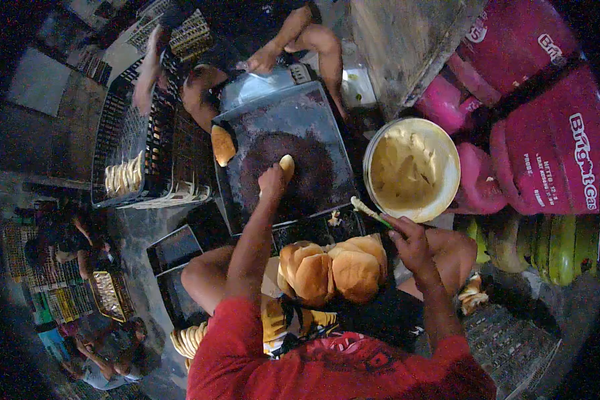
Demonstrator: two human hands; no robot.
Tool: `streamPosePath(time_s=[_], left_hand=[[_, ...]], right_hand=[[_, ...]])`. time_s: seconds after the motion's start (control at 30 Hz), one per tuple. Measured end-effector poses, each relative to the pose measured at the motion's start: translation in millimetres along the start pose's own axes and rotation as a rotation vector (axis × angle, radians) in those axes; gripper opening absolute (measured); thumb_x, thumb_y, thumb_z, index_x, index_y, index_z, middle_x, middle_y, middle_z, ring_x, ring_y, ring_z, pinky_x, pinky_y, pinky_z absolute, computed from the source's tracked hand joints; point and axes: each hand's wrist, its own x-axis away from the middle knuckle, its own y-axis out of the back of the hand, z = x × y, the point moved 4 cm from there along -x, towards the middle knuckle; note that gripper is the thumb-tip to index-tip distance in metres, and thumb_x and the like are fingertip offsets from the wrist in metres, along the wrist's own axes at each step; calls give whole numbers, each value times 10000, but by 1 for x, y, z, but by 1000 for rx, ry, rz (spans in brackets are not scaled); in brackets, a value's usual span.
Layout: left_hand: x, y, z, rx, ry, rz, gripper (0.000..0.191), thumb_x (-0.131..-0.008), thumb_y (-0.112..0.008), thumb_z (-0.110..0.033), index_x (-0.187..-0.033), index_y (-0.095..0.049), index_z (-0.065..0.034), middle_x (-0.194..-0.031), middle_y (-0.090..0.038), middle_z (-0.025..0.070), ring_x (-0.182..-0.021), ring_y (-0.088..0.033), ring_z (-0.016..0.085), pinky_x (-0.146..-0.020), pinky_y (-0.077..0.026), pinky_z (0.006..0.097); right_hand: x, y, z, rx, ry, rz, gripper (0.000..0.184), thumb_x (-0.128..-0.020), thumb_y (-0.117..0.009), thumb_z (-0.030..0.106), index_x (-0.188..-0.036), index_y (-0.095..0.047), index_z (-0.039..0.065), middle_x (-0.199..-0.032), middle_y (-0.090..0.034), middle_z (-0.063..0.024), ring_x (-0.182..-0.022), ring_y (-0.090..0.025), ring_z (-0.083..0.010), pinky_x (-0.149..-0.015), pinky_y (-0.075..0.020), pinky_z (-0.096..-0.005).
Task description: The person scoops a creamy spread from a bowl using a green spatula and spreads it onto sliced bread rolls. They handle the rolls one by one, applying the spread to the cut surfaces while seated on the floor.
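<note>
My left hand holds a small pale piece, apparently bread, over dark granules, of a kind I cannot tell, in a shallow metal tray. In my right hand is a green-handled spreader, its tip coated in pale cream. Just beyond that hand stands a round tub of yellowish cream. Golden bread buns lie in a cluster in front of my body, between my forearms. Another browned bun rests at the left edge of the tray.
A black plastic crate with pale bread pieces stands left. Across the tray sits a person, whose hand is over a bluish sheet. Pink gas-cylinder covers and green cylinders are at right. Other people are at far left.
</note>
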Motion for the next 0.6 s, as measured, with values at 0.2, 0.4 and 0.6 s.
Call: streamPosePath(time_s=[0.2,0.4,0.6], left_hand=[[-30,-8,-16,-241,-30,149,288,-888,-578,-291,-1066,-713,-109,-1057,-712,73,-994,-679,282,-800,-514,508],[-12,7,10,-620,-290,-130,252,-888,-559,-242,-1110,-602,-130,-1161,-628,83,-1079,-561,247,-835,-374,500],[193,58,-79,-153,-301,-112,470,-817,-641,-231,-1257,-533,-108,-1219,-554,135,-1118,-542,308,-840,-461,509]], right_hand=[[0,8,-21,21,42,-62,412,-842,-562,-1,-1248,-613,44,-981,-634,-173,-948,-598,-271,-890,-450,-352],[5,7,-15,16,-39,2,398,-872,-551,56,-1268,-596,54,-1141,-634,-228,-1097,-584,-383,-1004,-432,-429],[23,11,-57,-53,-221,-176,268,-947,-522,56,-1193,-597,-17,-912,-672,-63,-745,-588,-96,-670,-492,-250]])
